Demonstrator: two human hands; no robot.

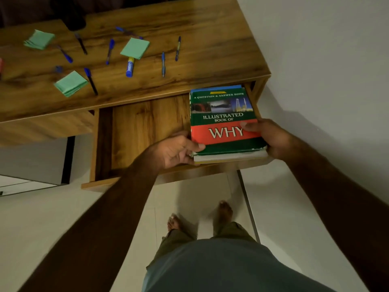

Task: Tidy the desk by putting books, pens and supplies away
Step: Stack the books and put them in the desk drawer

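Books (225, 123) sit at the right end of the open drawer (147, 127). Left hand (176, 150) and right hand (271, 140) both grip their sides. Fingers (185, 158) underneath could get squashed if they drop.

I stand at a wooden desk (210, 28) with its drawer (147, 123) pulled open, beside a plain white wall (326, 60). Pale floor tiles (189, 192) lie below me in dim, warm light.
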